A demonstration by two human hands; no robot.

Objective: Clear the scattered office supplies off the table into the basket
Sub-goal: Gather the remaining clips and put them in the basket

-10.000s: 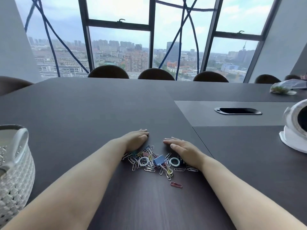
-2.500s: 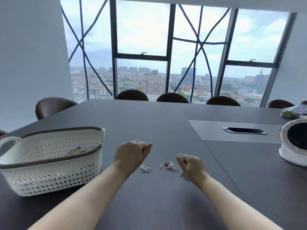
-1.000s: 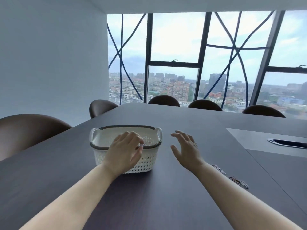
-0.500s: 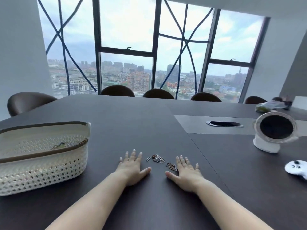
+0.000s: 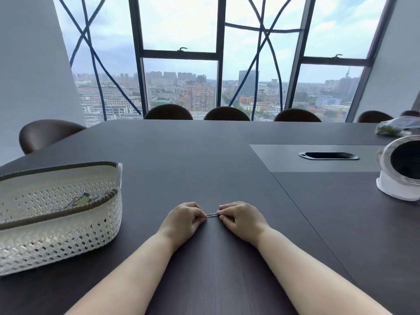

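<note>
paperclip (image 5: 211,215) on dark table (image 5: 204,155), between curled left hand (image 5: 181,220) and right hand (image 5: 243,218), fingertips touching its ends

Both forearms are bare from the bottom edge of the view up to the wrists, with no sleeve showing. The left hand (image 5: 184,220) and the right hand (image 5: 242,218) wear no gloves, rings, watch or bracelet. Fingernails look short.
</note>
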